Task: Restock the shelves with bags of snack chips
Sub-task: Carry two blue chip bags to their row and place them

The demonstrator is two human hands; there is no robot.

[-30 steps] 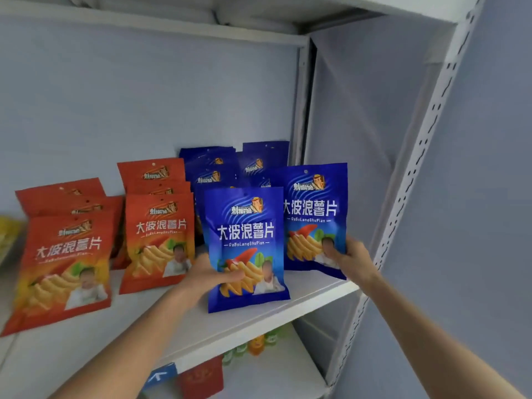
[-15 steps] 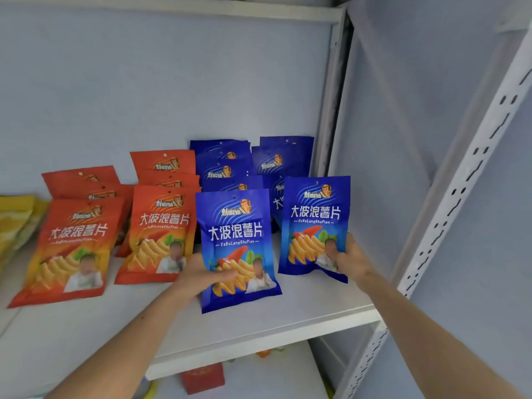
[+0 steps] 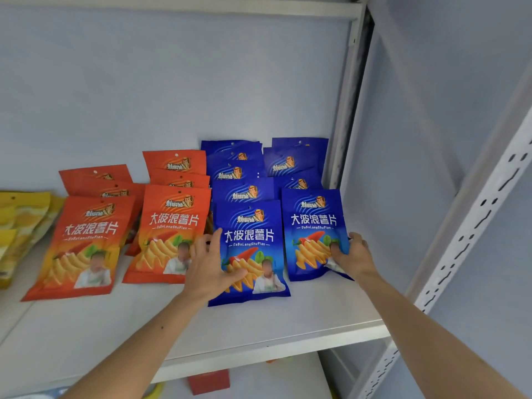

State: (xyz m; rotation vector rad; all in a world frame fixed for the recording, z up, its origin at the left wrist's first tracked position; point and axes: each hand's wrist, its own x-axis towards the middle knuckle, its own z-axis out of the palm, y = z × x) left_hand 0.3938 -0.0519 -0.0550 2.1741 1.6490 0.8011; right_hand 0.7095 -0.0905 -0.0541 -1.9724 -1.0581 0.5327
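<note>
Two rows of blue chip bags and two rows of red chip bags (image 3: 169,231) stand leaning on the white shelf (image 3: 259,338). My left hand (image 3: 211,263) holds the front blue bag of the left blue row (image 3: 253,243) at its lower left edge, thumb across the front. My right hand (image 3: 349,256) pinches the lower right corner of the front blue bag of the right blue row (image 3: 313,231), which stands beside the shelf's right wall. More blue bags (image 3: 239,168) are stacked behind both.
Yellow bags (image 3: 20,223) lie at the far left of the shelf. A perforated white upright (image 3: 472,226) frames the right side. Below the shelf edge a red box (image 3: 208,381) sits on a lower shelf. The back panel is plain blue-grey.
Both front blue bags have moved back and down onto the shelf against their rows. My view has shifted closer and a little to the right.
</note>
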